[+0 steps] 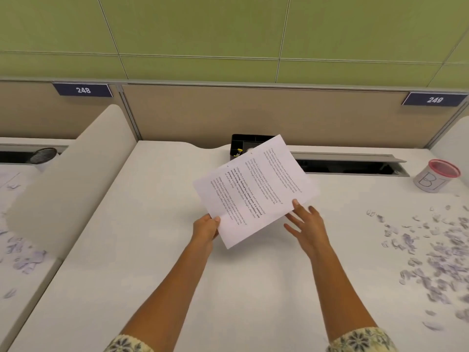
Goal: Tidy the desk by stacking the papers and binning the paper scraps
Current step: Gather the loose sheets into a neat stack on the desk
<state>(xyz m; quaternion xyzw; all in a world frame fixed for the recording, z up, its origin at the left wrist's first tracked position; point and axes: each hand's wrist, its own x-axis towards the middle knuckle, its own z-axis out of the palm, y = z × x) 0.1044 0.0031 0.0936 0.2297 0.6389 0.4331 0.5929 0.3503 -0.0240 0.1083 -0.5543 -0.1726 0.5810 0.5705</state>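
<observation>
A printed white paper sheet (256, 191) hangs tilted above the middle of the white desk (152, 250). My left hand (206, 228) pinches its near left edge between thumb and fingers. My right hand (308, 222) is at the sheet's near right edge, fingers spread, thumb tip on the paper. Whether more than one sheet is held I cannot tell. Several torn paper scraps (431, 252) lie scattered over the right side of the desk. A small bin (435, 176) with a pink rim and handwritten letters stands at the back right.
A black desk organiser (239, 146) sits at the back, partly hidden by the sheet. An open cable slot (350, 163) runs along the rear edge. A curved white divider (76, 179) separates the left neighbouring desk, which holds more scraps (22, 255) and a mesh cup (43, 156).
</observation>
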